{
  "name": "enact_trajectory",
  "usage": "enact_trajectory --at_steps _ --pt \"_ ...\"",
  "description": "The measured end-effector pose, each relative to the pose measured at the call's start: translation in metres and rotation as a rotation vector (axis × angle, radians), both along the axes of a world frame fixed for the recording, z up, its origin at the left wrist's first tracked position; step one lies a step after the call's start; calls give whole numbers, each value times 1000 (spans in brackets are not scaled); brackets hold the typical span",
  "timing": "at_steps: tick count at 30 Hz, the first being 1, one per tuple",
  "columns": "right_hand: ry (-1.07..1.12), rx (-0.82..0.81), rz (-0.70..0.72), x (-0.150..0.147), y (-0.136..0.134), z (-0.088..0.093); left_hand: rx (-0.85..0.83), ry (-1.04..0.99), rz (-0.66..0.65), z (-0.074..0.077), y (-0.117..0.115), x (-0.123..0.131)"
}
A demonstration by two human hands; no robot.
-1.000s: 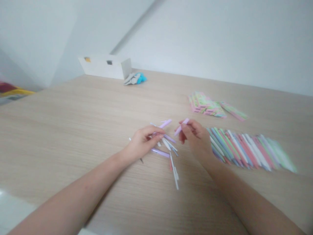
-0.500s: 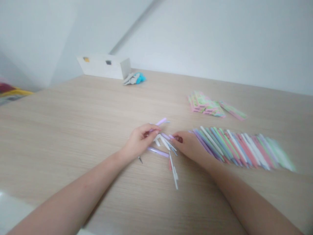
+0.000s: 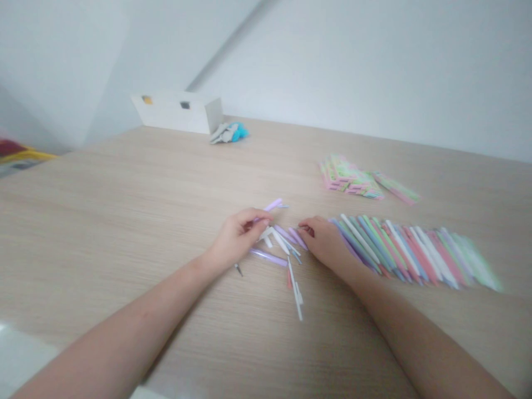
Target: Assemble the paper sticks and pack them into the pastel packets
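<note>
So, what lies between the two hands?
In the head view, a loose pile of lilac and white plastic pen pieces lies between the right hand and the left hand, which pinches a lilac plastic tube.

Bright, even, soft light; faint shadows, slight blur, stretched edges.

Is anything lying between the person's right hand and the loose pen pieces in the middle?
Nothing visible does. The right hand lies right beside a lilac pen piece at the edge of the loose pile; the left hand grips a lilac barrel on the other side.
</note>
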State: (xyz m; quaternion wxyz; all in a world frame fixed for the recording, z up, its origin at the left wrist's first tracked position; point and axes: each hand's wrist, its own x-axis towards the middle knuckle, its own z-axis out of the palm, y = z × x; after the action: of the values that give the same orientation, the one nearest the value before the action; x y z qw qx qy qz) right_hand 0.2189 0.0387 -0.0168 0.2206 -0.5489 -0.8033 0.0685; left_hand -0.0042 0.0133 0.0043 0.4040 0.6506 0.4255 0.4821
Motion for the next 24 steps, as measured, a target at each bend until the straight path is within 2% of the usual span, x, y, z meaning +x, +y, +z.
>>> enact_trajectory --at_steps 7,14,16,18,21,24 --pt "19 -20 107 -2 0 0 12 -17 9 1 0 0" --pt "22 -22 56 -4 0 0 9 1 22 1 0 1" --pt "140 -42 40 -5 -1 2 5 2 28 1 0 0" --pt "377 -134 58 -8 -5 6 9 -4 20 1 -1 -1" --pt "735 -371 178 -16 -15 17 17 -23 -33 3 -3 -1" --pt "877 -469 290 -25 -27 29 10 -53 -99 6 -6 -1"
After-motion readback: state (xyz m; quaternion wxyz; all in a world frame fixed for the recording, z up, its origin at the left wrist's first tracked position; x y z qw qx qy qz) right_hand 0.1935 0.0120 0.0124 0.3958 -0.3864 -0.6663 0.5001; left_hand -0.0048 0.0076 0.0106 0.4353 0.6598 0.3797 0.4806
